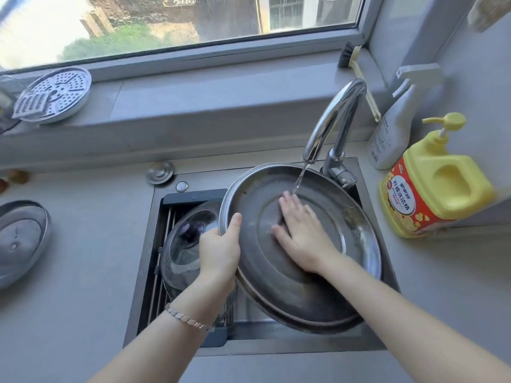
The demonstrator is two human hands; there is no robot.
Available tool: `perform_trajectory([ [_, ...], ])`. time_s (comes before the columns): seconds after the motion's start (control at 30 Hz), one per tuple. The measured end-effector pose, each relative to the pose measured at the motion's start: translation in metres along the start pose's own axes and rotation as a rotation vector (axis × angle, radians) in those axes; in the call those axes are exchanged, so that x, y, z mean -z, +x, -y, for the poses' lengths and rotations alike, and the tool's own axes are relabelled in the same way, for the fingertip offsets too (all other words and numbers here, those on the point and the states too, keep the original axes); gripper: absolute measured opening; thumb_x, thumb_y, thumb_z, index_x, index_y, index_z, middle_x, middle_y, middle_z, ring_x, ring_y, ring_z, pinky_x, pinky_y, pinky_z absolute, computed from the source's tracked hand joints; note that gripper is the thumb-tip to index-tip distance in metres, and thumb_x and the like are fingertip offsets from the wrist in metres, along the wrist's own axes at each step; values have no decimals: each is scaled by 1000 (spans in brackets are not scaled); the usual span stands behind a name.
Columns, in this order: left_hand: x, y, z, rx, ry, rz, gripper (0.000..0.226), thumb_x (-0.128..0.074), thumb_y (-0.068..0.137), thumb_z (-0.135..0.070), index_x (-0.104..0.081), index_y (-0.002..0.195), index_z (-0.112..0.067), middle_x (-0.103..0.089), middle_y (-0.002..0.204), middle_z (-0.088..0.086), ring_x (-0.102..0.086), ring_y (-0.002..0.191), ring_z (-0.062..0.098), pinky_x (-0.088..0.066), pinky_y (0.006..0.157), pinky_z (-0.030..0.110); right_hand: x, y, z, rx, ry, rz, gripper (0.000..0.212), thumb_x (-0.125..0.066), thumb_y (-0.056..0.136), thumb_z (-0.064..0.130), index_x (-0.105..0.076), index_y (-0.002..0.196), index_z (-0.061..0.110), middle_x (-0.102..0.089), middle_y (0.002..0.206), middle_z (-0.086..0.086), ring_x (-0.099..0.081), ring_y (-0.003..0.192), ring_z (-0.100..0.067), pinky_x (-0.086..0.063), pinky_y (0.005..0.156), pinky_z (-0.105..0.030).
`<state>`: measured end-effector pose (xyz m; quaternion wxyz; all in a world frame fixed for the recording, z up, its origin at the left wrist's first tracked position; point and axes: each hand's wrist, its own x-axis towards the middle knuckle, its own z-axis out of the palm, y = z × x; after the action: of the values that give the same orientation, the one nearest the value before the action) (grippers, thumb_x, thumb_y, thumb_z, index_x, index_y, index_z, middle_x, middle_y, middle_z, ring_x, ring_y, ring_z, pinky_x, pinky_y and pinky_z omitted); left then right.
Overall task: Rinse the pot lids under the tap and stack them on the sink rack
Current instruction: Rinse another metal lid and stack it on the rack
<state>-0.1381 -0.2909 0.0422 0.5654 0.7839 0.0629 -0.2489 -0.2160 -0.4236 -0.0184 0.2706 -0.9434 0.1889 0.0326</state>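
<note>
Head view: I see one steel pot lid (304, 272) held tilted over the sink (143, 261), inner side facing me, far rim up under the tap (336, 117), near rim low.
Water: a thin stream (298, 181) falls from the spout onto the far part of the lid, just beyond my right fingertips.
Left hand (219, 254): clamped on the lid's left rim, thumb over the edge on the inside, fingers hidden behind it; this hand carries the weight.
Right hand (301, 233): laid flat on the inner face, fingers (289, 205) slightly spread and pointing far toward the stream; it grips nothing, it only presses and rubs.
Sink rack (166, 244): sits across the left part of the sink, just left of the held lid, with a glass lid (190, 239) already resting on it, knob up.
Key relation: the rack lies to the left, on the side of my gripping left hand, so I judge that hand leads the transfer and the right only steadies.
Counter, left: another steel lid (22, 241) lies well apart from the sink, probably unrinsed.
Windowsill: a perforated steamer plate (59, 94) leans far left.
Right side: yellow detergent bottle (434, 186) and spray bottle (392, 134) stand clear of the work.
Risk: wet steel may slip on the one-handed rim grip.
</note>
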Motion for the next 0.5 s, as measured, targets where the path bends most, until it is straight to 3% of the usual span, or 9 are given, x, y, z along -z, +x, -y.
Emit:
perform_trajectory([
  [0.1,-2,-4,5,59,-27,62,33,-59,90,-33,-60,69,-7,-58,76,16,-55,71,25,-52,75,47,11,23,-19,-271,-59,-53,70,-22,96,51,2,149,11,11,158,-3,12,144,-14,8,116,-34],
  [0.17,-6,-5,5,95,-56,82,31,-60,90,-32,-61,69,-9,-64,76,15,-61,76,26,-52,82,51,12,33,-5,-295,-56,-73,71,-25,96,48,3,148,8,12,157,-6,12,144,-17,7,117,-36],
  [0.3,-13,-8,9,105,-51,113,23,-60,90,-29,-64,75,-13,-69,80,8,-66,89,26,-52,85,39,-1,26,45,76,83,27,68,-13,91,45,0,149,11,10,157,-4,11,144,-14,6,117,-30],
  [0.37,-10,-13,12,102,-72,132,19,-57,92,-26,-64,78,-15,-68,82,3,-65,90,23,-52,86,36,-3,22,33,190,24,59,79,-4,81,56,-1,149,16,11,156,2,11,143,-8,7,116,-28],
  [0.43,-3,-13,17,125,-95,138,23,-55,93,-25,-65,75,-15,-70,78,2,-66,84,23,-54,81,37,1,29,3,60,-95,52,83,-5,80,62,3,149,16,13,156,1,13,143,-9,9,114,-28],
  [0.5,0,-13,19,114,-84,131,26,-55,93,-25,-64,71,-15,-70,70,1,-67,73,18,-55,71,31,7,32,-21,-180,-175,48,75,-16,92,55,6,148,11,13,157,-6,15,144,-14,11,114,-30],
])
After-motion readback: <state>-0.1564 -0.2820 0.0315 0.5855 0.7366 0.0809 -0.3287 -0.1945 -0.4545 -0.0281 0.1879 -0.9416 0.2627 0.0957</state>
